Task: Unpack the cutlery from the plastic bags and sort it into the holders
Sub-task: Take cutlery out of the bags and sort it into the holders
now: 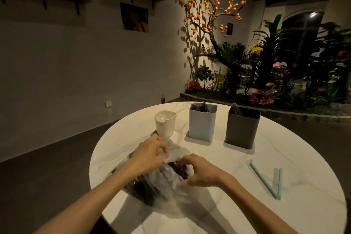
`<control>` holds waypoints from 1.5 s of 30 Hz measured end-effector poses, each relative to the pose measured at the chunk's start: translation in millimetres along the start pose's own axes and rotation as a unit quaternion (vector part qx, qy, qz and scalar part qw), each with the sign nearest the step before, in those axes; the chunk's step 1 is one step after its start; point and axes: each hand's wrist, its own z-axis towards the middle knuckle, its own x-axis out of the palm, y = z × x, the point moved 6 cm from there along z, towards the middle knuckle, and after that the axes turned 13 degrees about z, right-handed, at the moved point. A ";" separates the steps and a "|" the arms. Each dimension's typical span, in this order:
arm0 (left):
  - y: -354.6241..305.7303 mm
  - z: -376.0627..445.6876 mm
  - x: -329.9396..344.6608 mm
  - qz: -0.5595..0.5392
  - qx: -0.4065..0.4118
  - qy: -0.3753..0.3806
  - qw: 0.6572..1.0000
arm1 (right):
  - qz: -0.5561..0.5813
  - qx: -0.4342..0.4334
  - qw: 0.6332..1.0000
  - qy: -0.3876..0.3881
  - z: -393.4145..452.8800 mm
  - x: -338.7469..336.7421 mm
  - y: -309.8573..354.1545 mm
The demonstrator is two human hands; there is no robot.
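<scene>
My left hand [150, 153] and my right hand [199, 172] both pinching the plastic bag [167, 180] of dark cutlery [144, 189], three holders beyond on the table [284, 157]

Dim room, overhead glow on the table [284, 157], edges warped.

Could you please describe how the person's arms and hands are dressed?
Both forearms are bare, with no sleeves in view. The left hand and right hand have no gloves, and no rings, watch or bracelets are visible in the dim light.
</scene>
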 end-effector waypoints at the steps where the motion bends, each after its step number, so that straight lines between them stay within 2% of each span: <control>1: 3.6 -3.2 -3.9 0.046 -0.007 -0.009 0.999 | -0.022 -0.007 1.000 -0.012 2.1 -0.9 2.6; 4: 16.6 -12.7 -10.6 0.193 -0.047 -0.014 0.980 | -0.062 0.002 0.998 -0.020 10.1 -0.4 2.7; 6: 24.6 -16.4 -8.2 0.227 -0.049 -0.016 0.972 | -0.091 0.013 0.995 -0.027 14.9 0.7 1.4; 7: 28.0 -17.3 -4.1 0.214 -0.031 -0.019 0.976 | -0.102 0.009 0.994 -0.031 17.3 1.8 3.0; 9: 23.7 -19.9 -0.9 0.100 0.030 -0.005 0.995 | -0.091 -0.015 0.995 -0.042 20.5 3.9 11.9; 11: 7.8 -23.8 -5.3 0.025 0.107 -0.009 0.994 | -0.052 -0.052 0.996 -0.048 24.5 5.0 23.3; 13: -2.9 -21.5 -1.3 0.085 0.148 -0.016 0.985 | -0.022 -0.070 0.996 -0.046 29.7 5.7 30.9; 14: -5.0 -19.7 2.7 0.160 0.143 -0.005 0.977 | -0.012 -0.070 0.996 -0.051 31.3 5.8 33.6; 16: 6.0 -12.3 8.5 0.291 0.081 0.021 0.953 | -0.013 -0.056 0.995 -0.079 36.2 6.6 33.4; 18: 20.7 -4.8 9.5 0.319 0.019 0.037 0.947 | -0.036 -0.027 0.993 -0.113 40.9 8.2 30.7; 22: 39.1 1.8 20.1 0.247 -0.023 0.083 0.965 | -0.125 0.028 0.981 -0.148 54.5 18.7 36.0; 28: 39.2 5.5 28.6 0.141 -0.007 0.039 0.989 | -0.098 0.113 0.981 -0.126 66.3 35.9 37.5; 30: 41.3 5.7 29.9 0.108 -0.001 0.037 0.993 | -0.094 0.113 0.982 -0.120 67.7 37.8 36.0; 35: 42.6 7.6 26.9 0.034 -0.004 0.035 0.999 | -0.171 0.081 0.977 -0.100 62.7 37.7 41.5; 42: 25.2 9.9 15.7 -0.078 -0.023 0.028 0.996 | -0.215 0.110 0.970 -0.038 54.1 17.0 53.5; 45: 19.6 13.4 12.1 -0.124 -0.037 0.017 0.991 | -0.211 0.107 0.971 -0.039 46.6 5.9 54.3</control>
